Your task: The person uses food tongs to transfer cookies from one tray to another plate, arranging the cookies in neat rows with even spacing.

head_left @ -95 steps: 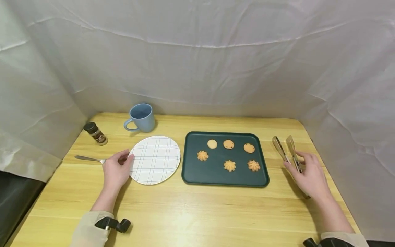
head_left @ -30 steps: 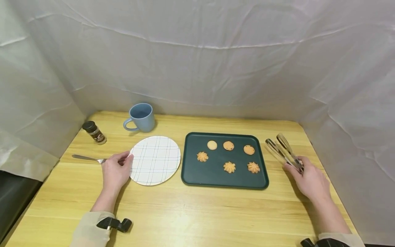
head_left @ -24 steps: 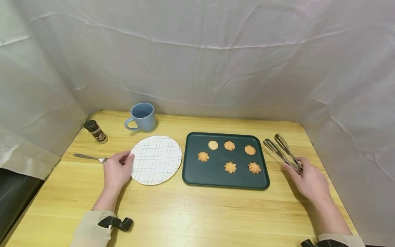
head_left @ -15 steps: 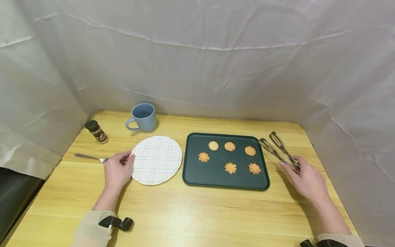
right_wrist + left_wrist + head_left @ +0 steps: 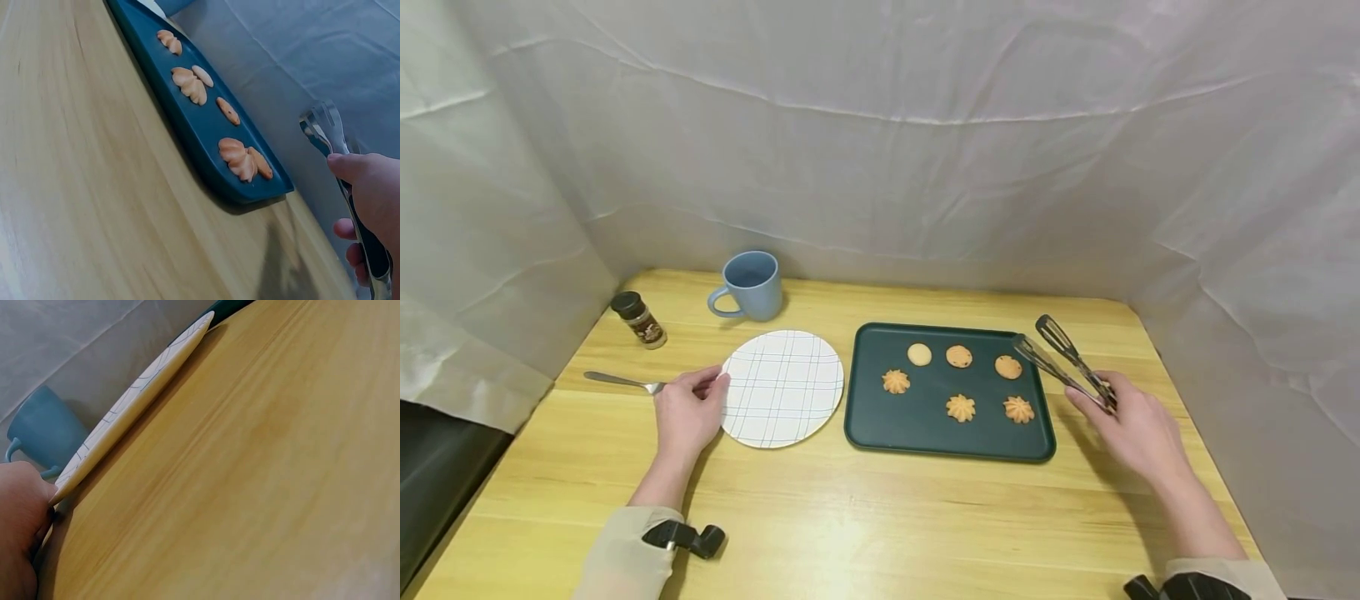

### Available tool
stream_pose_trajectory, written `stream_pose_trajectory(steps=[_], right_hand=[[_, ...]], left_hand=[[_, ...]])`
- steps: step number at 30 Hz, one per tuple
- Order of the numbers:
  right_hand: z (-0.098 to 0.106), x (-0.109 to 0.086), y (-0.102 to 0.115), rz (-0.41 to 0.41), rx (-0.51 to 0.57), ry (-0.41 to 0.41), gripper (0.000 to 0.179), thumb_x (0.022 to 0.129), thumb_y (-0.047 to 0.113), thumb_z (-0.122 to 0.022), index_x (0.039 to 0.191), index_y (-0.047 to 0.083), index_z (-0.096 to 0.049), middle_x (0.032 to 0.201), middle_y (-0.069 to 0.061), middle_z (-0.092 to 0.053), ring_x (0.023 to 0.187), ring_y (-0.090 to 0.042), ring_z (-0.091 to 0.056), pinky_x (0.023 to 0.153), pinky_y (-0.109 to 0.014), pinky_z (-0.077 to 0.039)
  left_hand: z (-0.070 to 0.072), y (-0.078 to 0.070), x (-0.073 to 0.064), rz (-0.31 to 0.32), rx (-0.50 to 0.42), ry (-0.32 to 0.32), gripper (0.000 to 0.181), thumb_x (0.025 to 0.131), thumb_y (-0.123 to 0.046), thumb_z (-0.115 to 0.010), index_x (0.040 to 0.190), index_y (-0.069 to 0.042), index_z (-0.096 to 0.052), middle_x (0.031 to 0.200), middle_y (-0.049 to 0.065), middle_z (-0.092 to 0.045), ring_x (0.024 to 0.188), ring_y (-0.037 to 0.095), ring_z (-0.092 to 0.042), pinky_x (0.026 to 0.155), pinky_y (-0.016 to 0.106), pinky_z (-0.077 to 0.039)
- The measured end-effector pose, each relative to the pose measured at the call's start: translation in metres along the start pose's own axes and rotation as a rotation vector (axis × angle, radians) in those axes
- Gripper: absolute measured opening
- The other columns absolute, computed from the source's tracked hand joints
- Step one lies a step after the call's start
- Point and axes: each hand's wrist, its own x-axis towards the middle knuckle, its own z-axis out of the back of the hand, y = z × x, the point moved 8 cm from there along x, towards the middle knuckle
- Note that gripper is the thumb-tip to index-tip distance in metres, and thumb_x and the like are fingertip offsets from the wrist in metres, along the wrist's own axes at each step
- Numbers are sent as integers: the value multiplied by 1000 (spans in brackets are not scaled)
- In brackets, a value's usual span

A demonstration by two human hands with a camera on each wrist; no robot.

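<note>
My left hand [image 5: 688,412] pinches the left rim of a round white plate [image 5: 782,388] with blue grid lines, thumb at the edge. In my right hand [image 5: 1138,429] is a pair of metal tongs [image 5: 1060,346], arms spread apart and nothing between them. Their tips overlap the upper right corner of a dark green tray [image 5: 910,429] in the head view; the right wrist view shows the tongs [image 5: 328,131] raised off the table. On the tray lie several cookies: round ones [image 5: 958,357] in the back row, star-shaped ones [image 5: 960,407] in front.
A blue mug [image 5: 756,287] stands behind the plate. A black-capped spice jar [image 5: 640,321] is at the far left. Below it lies a fork [image 5: 617,380], partly hidden by my left hand. Grey cloth [image 5: 880,167] walls the table's back and sides.
My right hand has lifted the tongs from the table and carried them left, so their tips now reach the tray's corner. My left hand stays at the plate rim.
</note>
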Motion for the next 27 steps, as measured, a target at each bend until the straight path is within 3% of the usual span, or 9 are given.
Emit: stream_pose_trajectory(steps=[10,18,27], right_hand=[[2,10,16,27,-1,16,71,102,63,-60,140,4,-61,85,-6,-67,73,-28,-61,60,-46,-47],[1,19,33,68,0,29,70,101,63,-62,140,5,-62,82,-3,-62,67,-22,-54,55,-37,-39],[-2,27,49,142,-25,22,68,101,61,-64,136,3,-63,80,-2,-61,68,-23,-55,57,-38,-41]], left_hand=[[0,-1,0,7,-7,6,28,101,-19,-72,119,1,-79,101,17,-77,89,28,-73,71,17,-47],[0,0,0,8,-5,8,28,101,-19,-72,120,1,-79,101,17,-77,89,28,-73,71,17,-47],[-1,2,1,17,-2,17,28,102,-20,-71,121,0,-78,101,16,-77,89,27,-72,72,19,-48]])
